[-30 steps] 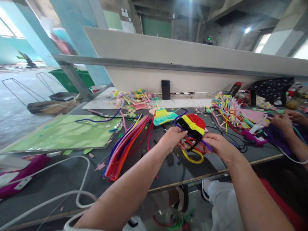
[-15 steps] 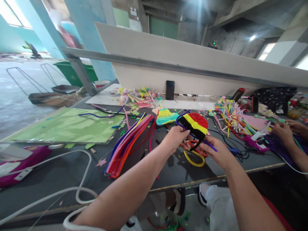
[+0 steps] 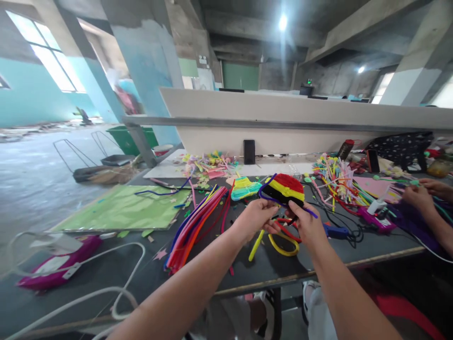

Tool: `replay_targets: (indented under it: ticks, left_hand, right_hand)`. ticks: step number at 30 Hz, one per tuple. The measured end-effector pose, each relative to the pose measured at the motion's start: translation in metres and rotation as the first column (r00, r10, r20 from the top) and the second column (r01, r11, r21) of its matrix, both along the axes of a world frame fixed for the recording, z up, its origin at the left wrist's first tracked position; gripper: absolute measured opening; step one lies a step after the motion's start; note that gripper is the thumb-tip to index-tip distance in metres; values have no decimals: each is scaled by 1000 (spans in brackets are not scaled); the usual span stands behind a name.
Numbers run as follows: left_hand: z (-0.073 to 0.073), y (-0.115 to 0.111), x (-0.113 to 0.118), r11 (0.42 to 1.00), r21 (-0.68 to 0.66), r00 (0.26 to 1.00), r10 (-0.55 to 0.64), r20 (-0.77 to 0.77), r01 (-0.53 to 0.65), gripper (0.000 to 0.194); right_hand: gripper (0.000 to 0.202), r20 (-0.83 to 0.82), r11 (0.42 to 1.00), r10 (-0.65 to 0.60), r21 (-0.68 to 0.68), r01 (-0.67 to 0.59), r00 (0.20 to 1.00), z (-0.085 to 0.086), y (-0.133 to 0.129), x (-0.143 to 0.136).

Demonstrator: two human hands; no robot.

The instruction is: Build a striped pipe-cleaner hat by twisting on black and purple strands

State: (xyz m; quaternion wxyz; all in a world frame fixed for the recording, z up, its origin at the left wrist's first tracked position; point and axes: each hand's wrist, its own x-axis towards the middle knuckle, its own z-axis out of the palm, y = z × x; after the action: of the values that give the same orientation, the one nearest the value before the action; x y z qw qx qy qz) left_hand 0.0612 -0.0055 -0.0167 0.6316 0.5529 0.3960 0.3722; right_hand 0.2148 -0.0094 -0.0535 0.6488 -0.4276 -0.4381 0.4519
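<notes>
Striped piece (image 3: pixel 286 185), red over yellow over black, is held up above the bench (image 3: pixel 244 271), back from its front edge. Its long axis runs roughly left to right, dipping rightward.

Key relation: purple stem (image 3: pixel 262 191) rounds the piece's left side and passes along its lower black edge; the free end points toward the bench's front edge at lower right, crossing the right hand (image 3: pixel 308 225), the nearer hand. The piece lies just beyond both sets of fingers.

Left hand (image 3: pixel 257 218): thumb and forefinger pinch the purple stem at the piece's lower left; cannot tell whether they grip the piece too. Right hand: thumb pressed on the black band, fingers behind, mostly hidden.

Versus half a second ago: right thumb now sits up on the black face rather than under the corner; straight yellow stem (image 3: pixel 255 246) now shows below the left hand; view tilts higher.
</notes>
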Motion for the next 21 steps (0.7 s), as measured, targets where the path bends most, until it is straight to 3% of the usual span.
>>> replay_targets:
  ticks: [2, 4, 6, 8, 10, 11, 13, 15, 21]
  left_hand:
    - [8, -11, -11, 995, 84, 994, 61, -93, -53, 31]
    - [14, -19, -24, 952, 233, 957, 239, -166, -198, 32]
    - [18, -19, -37, 836, 400, 877, 461, -136, -377, 33]
    - [21, -13, -46, 731, 477, 820, 572, -37, -488, 44]
    - [23, -5, -51, 750, 467, 850, 527, 7, -469, 55]
    - [23, -1, -52, 801, 443, 895, 446, 7, -402, 54]
    - [21, 3, -51, 889, 388, 967, 256, 17, -242, 43]
    - [18, 5, -49, 924, 349, 988, 146, 56, -156, 32]
    - [0, 4, -50, 928, 328, 982, 144, 121, -177, 26]
  right_hand:
    - [26, -84, 1000, 29, -7, -30, 996, 1, -1, 1]
    - [26, -155, 998, 64, -7, -66, 986, 1, -1, 0]
    - [28, -202, 996, 83, 2, -85, 976, 1, -2, -1]
    - [29, -210, 996, 91, 13, -90, 974, 2, -3, -1]
    - [29, -208, 995, 95, 25, -91, 974, 3, -5, 0]
    - [29, -209, 995, 102, 31, -97, 973, 4, -6, 0]
    - [27, -220, 992, 122, 35, -117, 968, 6, -8, 0]
    - [26, -244, 990, 144, 28, -142, 959, 7, -10, -1]
    - [26, -297, 974, 220, 23, -224, 929, 7, -11, -4]
